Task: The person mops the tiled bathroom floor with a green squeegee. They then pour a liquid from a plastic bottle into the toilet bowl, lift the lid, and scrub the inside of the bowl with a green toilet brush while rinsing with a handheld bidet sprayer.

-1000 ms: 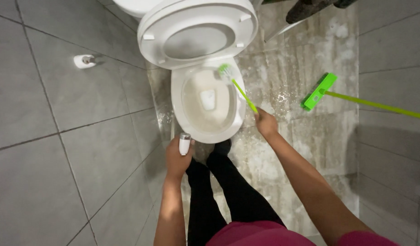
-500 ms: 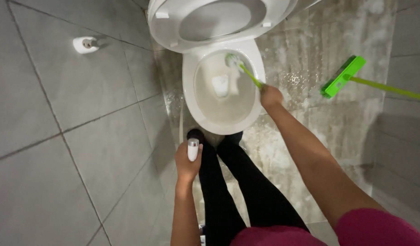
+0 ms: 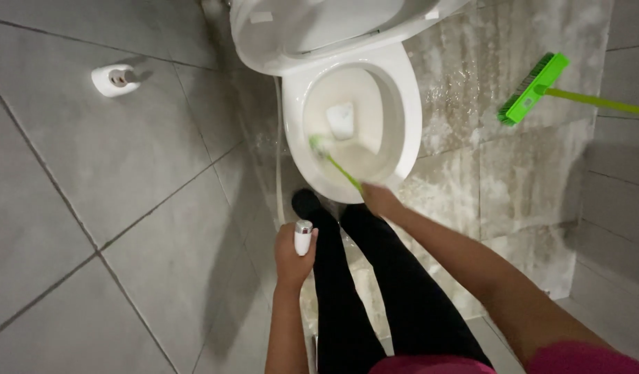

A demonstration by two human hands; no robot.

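I stand over a white toilet point(image 3: 411, 118) with its lid raised. My right hand point(image 3: 379, 199) grips the handle of a green toilet brush point(image 3: 328, 156), whose head rests against the near left inside wall of the bowl. My left hand point(image 3: 292, 257) hangs beside my left leg and holds a small white spray nozzle point(image 3: 303, 237) with a silver tip. A thin hose runs from it up along the toilet's left side. My legs in black trousers stand right in front of the bowl.
A green push broom point(image 3: 531, 88) with a long green handle lies on the wet, soapy floor to the right of the toilet. A toilet paper roll point(image 3: 114, 79) hangs on the grey tiled wall at the left.
The brush head has moved from the far side of the bowl to its near left wall, and my right hand pulled back toward me. The left hand keeps hold of the nozzle.
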